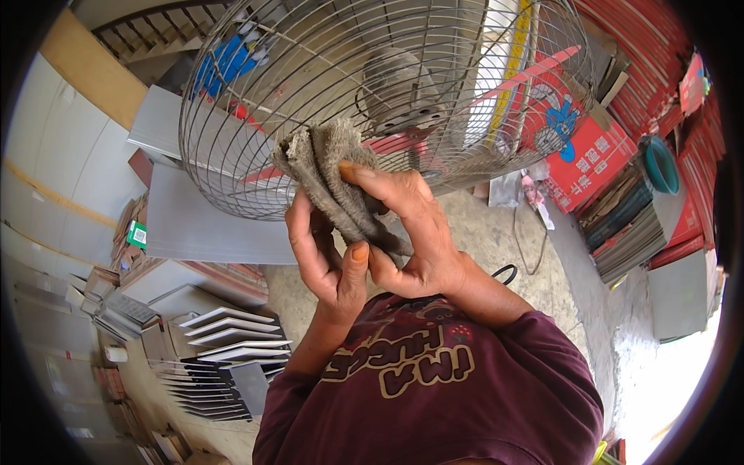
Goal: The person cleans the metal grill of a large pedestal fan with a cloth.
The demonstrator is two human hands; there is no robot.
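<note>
A folded grey-brown rag (329, 182) with frayed edges is between my two hands, in front of my chest. My left hand (329, 260) grips its lower left side, fingers behind it and the thumb near its lower edge. From the right, my right hand (415, 225) pinches it, with the thumb lying across the folds. Just beyond the rag stands a large wire fan guard (256, 182); the rag overlaps it in view, and I cannot tell whether they touch. Behind the wires shows the grey fan motor (399, 85).
Grey panels (205, 221) lie at the left, above a rack of stacked boards (229, 333). Red cartons (585, 159) and a teal basin (660, 167) sit at the right. A thin dark cable loop (529, 248) rests on the concrete floor (554, 291).
</note>
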